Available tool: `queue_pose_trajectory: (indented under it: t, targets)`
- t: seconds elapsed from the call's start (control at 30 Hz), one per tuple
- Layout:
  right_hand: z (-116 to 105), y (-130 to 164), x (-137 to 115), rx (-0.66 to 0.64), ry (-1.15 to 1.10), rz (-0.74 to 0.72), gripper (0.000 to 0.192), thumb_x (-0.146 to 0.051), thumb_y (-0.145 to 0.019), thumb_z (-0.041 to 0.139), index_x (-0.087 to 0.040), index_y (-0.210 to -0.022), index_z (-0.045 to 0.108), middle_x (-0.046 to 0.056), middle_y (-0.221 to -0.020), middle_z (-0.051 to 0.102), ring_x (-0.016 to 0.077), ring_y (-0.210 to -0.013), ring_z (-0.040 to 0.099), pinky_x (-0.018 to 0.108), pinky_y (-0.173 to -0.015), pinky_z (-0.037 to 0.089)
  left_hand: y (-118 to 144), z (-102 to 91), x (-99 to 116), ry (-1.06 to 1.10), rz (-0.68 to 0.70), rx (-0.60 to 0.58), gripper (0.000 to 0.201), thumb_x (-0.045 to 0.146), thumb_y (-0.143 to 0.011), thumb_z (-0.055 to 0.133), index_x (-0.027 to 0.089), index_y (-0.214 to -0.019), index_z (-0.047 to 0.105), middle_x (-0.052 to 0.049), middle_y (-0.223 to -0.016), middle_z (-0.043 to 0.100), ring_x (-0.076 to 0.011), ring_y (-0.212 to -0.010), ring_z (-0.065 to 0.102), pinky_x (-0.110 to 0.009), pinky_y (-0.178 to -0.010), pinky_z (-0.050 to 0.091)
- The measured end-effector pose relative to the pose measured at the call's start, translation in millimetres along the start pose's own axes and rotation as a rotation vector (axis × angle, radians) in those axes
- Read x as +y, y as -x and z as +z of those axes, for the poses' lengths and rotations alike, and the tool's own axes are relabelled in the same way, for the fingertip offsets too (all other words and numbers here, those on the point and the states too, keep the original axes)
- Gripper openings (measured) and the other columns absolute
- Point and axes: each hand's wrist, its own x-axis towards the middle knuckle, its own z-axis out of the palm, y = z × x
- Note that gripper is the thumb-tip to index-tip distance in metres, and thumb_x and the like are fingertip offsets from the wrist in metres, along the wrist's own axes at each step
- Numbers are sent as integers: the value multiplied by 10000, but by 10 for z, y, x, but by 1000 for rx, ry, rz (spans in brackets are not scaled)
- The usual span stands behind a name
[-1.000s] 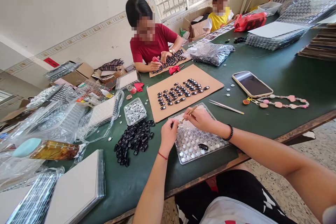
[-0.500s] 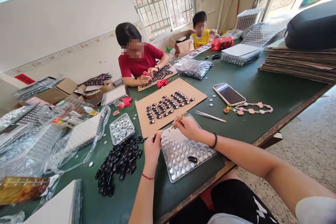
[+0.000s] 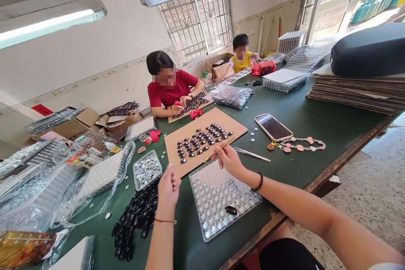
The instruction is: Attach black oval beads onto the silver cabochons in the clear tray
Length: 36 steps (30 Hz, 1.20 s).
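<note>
One thin stick (image 3: 227, 143) sits in the right hand (image 3: 232, 162); the left hand (image 3: 168, 187) curls, contents unclear. White scale lines (image 3: 23, 238) mark the near-left bottle (image 3: 25, 249).

A dark green table (image 3: 299, 107) was seen, its near edge worn. On it a brown cardboard sheet (image 3: 221, 117) was laid. On the sheet's near side, a clear tray (image 3: 209, 175) of silvery discs was set; to the sheet's left, an open plastic box (image 3: 135, 177), with black oval pieces (image 3: 136, 215) heaped nearer. To the sheet's right, tweezers (image 3: 253, 155), a phone (image 3: 273, 126) and a beaded strap (image 3: 310, 140) were placed. Beyond it, a plastic bag (image 3: 232, 94) was laid; well to its right, boards (image 3: 348, 95) were stacked.
</note>
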Motion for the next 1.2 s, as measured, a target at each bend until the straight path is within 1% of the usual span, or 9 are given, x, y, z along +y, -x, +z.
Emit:
queue_pose_trajectory:
  t: [0.1,0.17,0.3,0.4,0.47,0.73,0.83,0.97,1.2]
  targets:
    - [-28,-37,0,0,-14,-13,308,-476,-828,389,-182,-745,434,-7,-621,605,47,-292,397,190,-302,323,-179,-203,116,290,-127,62,204,228,-876,362,148,-876,550,78,-442,364,1,-318,280,-80,-310,209]
    - [-28,-28,7,-21,2,-9,312,-477,-831,383,-182,-745,440,-2,-633,611,48,-296,392,195,-309,331,-154,-214,49,299,-172,68,200,241,-873,372,145,-843,544,78,-433,353,-2,-310,279,-86,-305,207]
    - [-15,14,18,-41,54,-10,311,-484,-829,387,-186,-768,450,8,-644,612,57,-316,399,203,-326,342,118,56,-260,-84,-58,-7,234,335,-656,661,134,-698,548,93,-382,334,-10,-312,274,-116,-309,185]
    - [-24,60,0,-56,151,-53,309,-483,-839,372,-192,-787,464,14,-645,609,68,-341,419,205,-347,343,316,268,-407,-496,0,-98,303,378,-580,696,123,-720,611,42,-415,478,-35,-340,352,-146,-333,247]
    - [-42,111,-26,-84,256,-112,312,-466,-854,350,-193,-773,477,21,-660,607,77,-383,452,209,-385,357,400,336,-435,-636,12,-189,322,377,-602,674,134,-812,645,-4,-526,580,-55,-369,402,-169,-351,292]
    - [-117,245,-19,-310,591,-376,284,-339,-886,320,-178,-751,513,52,-690,586,139,-647,558,250,-623,410,475,320,-491,-685,77,-274,290,314,-675,606,160,-917,650,-35,-609,623,-78,-384,416,-203,-377,316]
    - [-124,259,24,-327,612,-400,270,-314,-889,315,-178,-766,513,55,-710,588,134,-636,554,247,-617,410,488,323,-523,-645,103,-311,245,305,-697,583,178,-898,642,-25,-575,613,-89,-401,427,-201,-390,310]
    - [-121,270,35,-329,639,-440,225,-278,-884,333,-176,-785,508,47,-694,582,130,-613,545,243,-594,402,477,326,-545,-722,120,-272,196,325,-684,600,167,-783,661,-42,-570,626,-96,-420,442,-209,-405,319]
    - [-94,270,28,-403,676,-609,138,-201,-860,376,-174,-794,495,43,-693,590,133,-611,535,248,-583,396,495,361,-476,-796,75,-260,372,326,-616,663,154,-945,655,12,-534,567,-82,-426,436,-213,-442,345]
